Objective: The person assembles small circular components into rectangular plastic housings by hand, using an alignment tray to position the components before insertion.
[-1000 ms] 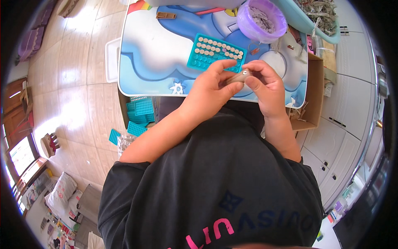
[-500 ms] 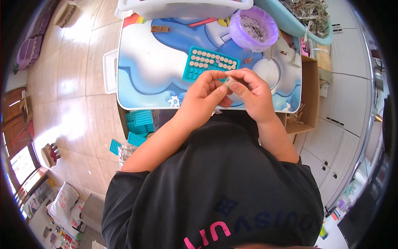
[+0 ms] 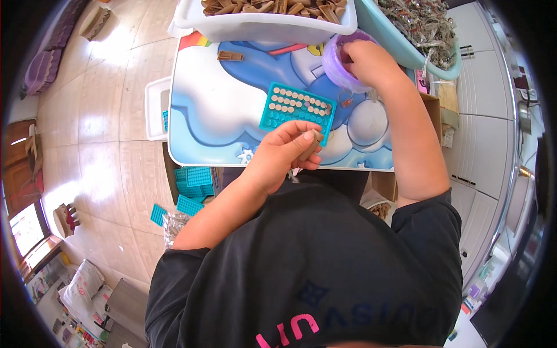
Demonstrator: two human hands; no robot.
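Observation:
My left hand (image 3: 278, 152) is closed near the table's front edge, its thumb and fingers pinching a small brown piece (image 3: 309, 151). Just beyond it lies a teal tray (image 3: 274, 123) with rows of round cups, several of them filled with pale round discs. My right hand (image 3: 369, 62) reaches into a purple lined tub (image 3: 333, 68) at the far right of the table. Its fingertips are hidden inside, so what they touch does not show.
A white bin (image 3: 261, 28) of brown pieces stands at the back. Beside it, a light blue basin (image 3: 406, 53) holds tangled, clear-wrapped items. One brown piece (image 3: 230, 56) lies on the cloud-patterned table (image 3: 214, 110). More teal trays (image 3: 194, 181) sit below the left edge.
My right hand has left my left hand and gone up and right into the purple tub. My left hand keeps the brown piece, a little lower. The whole view has shifted slightly.

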